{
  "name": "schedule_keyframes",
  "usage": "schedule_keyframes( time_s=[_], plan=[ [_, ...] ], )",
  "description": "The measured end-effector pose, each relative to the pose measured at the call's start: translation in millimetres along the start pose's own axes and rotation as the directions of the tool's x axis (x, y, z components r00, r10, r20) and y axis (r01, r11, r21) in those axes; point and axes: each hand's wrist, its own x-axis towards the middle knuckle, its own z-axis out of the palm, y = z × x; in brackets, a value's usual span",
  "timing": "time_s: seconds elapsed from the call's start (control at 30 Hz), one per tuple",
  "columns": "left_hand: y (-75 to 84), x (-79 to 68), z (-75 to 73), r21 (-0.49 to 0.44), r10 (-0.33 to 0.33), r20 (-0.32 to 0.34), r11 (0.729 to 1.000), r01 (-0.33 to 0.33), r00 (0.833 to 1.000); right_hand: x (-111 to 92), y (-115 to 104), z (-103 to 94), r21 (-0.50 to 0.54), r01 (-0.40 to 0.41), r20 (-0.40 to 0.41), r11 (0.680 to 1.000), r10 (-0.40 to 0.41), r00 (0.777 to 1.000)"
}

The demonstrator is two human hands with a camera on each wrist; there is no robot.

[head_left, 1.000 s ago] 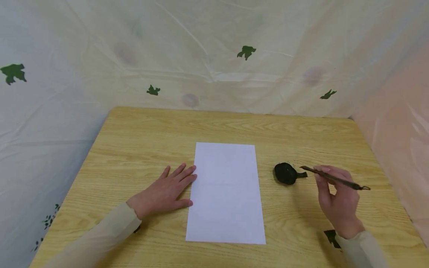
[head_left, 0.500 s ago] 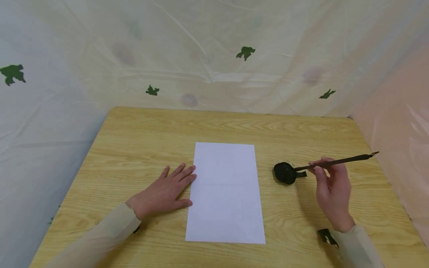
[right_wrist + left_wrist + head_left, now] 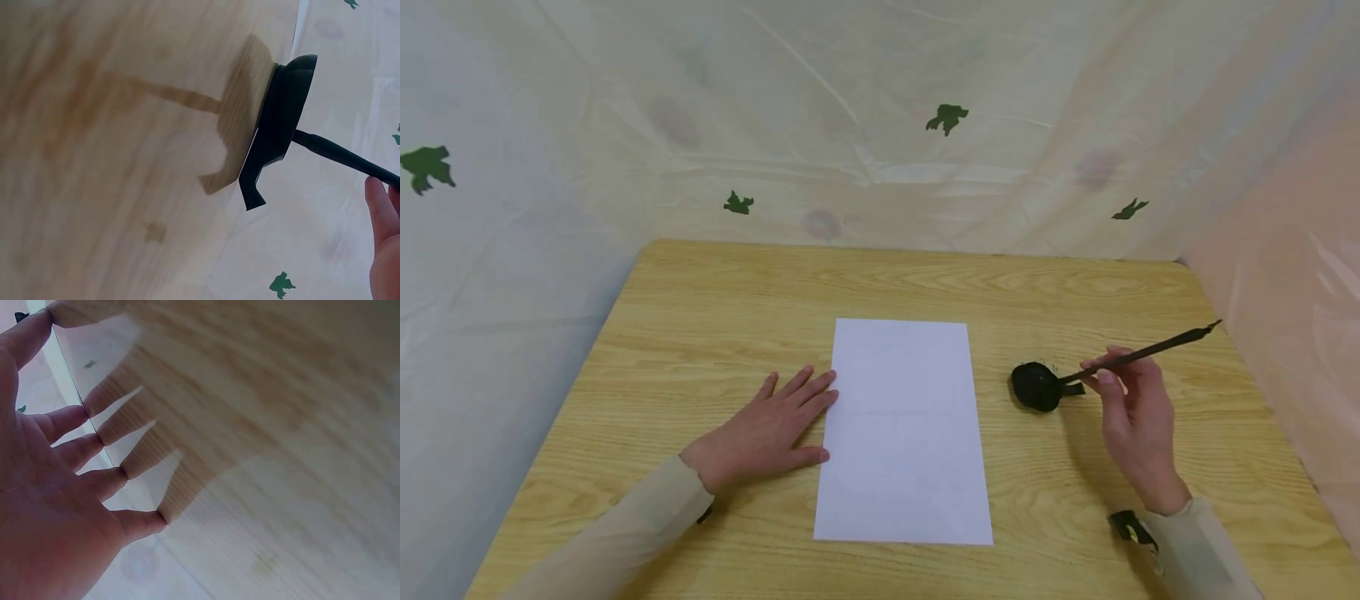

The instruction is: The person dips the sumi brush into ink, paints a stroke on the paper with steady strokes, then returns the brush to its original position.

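Note:
A blank white sheet of paper lies on the wooden table. On its left edge rest the fingertips of my left hand, spread and fairly straight; the left wrist view shows this hand touching the surface. To the paper's right sits a small black ink dish with a short handle. My right hand pinches a dark ink brush that slants up to the right, a loop at its upper end. In the right wrist view, the brush reaches inside the rim of the dish, which hides its tip.
The wooden table ends at a pale curtain with green bird shapes, which hangs behind it and along both sides. Dark straps show by both sleeves, the right strap more fully.
My right hand has moved slightly left and turned, tipping the brush's looped end upward and bringing its lower end into the ink dish. The left hand and paper look unmoved.

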Motion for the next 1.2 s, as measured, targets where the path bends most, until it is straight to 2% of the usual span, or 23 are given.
schedule_keyframes(
  time_s=[0.43,0.73,0.93,1.07,1.2],
  plan=[
    [0.6,-0.4,-0.3,-0.010,-0.005,-0.006,1.000,0.005,1.000,2.3,-4.4,-2.2,-0.078,0.006,0.033,0.997,-0.003,0.999],
    [0.3,0.0,-0.6,-0.003,0.001,-0.003,1.000,-0.001,1.000,4.8,-7.3,-5.7,-0.101,0.041,0.035,0.994,-0.038,0.999],
    [-0.4,0.6,0.1,-0.001,-0.003,0.002,1.000,0.003,1.000,7.1,-12.8,-3.6,-0.056,0.040,-0.011,0.998,-0.041,0.999],
    [0.1,0.6,-0.2,-0.005,-0.009,0.007,1.000,0.009,1.000,6.8,-9.3,-1.7,-0.078,0.019,-0.049,0.997,-0.023,0.999],
    [0.1,0.6,0.1,-0.006,-0.013,0.014,1.000,0.013,1.000,5.9,-6.4,-1.2,-0.118,0.037,-0.066,0.992,-0.045,0.997]
  ],
)
